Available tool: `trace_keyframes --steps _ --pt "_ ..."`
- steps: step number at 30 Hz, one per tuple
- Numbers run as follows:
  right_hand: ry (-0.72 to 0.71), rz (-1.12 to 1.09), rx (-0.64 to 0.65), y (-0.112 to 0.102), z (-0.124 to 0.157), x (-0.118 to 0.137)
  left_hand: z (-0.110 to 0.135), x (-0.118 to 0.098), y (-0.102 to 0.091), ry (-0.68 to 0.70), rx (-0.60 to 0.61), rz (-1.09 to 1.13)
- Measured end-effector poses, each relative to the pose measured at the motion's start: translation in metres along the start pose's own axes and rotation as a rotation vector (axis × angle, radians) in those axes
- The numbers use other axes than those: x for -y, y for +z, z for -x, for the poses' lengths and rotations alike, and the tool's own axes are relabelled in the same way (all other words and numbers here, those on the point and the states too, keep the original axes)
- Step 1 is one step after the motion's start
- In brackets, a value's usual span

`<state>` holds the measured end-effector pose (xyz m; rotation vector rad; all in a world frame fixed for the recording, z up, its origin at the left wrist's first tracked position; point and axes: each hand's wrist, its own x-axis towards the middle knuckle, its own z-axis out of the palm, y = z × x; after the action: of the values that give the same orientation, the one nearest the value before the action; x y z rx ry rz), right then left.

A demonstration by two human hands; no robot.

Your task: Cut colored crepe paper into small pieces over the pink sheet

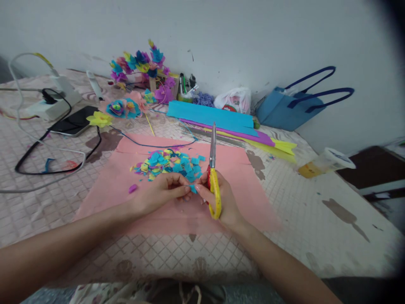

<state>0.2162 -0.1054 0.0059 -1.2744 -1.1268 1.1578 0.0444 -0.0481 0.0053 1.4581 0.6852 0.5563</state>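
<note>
My right hand (pixel 223 198) is closed round the yellow handles of a pair of scissors (pixel 213 169), whose blades point up and away, shut. My left hand (pixel 161 192) pinches a small blue paper scrap (pixel 193 188), and my right fingertips touch the same scrap. Both hands hover over a pink paper sheet (pixel 126 185). Just beyond them lies a heap of small blue, yellow and purple paper cuttings (pixel 167 164).
Blue, purple and yellow paper sheets (pixel 218 118) lie behind the pink one. Paper flowers (pixel 139 63) stand at the back, a phone (pixel 74 120), power strip (pixel 53 105) and cables on the left. A blue bag (pixel 284 107) and a plastic cup (pixel 325 162) sit on the right.
</note>
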Motion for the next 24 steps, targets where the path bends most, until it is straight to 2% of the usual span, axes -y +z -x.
trace_keyframes --steps 6,15,24 --pt "0.008 0.011 -0.036 0.0002 -0.0003 0.0004 0.0009 -0.0029 0.0016 -0.111 -0.099 0.064" --pt "0.000 -0.017 0.004 0.0021 0.0011 0.0022 0.0017 -0.0017 0.0016 0.008 -0.032 -0.033" --pt "0.033 -0.033 0.012 0.0012 0.0002 0.0014 0.0020 -0.0047 0.0015 -0.008 -0.044 -0.055"
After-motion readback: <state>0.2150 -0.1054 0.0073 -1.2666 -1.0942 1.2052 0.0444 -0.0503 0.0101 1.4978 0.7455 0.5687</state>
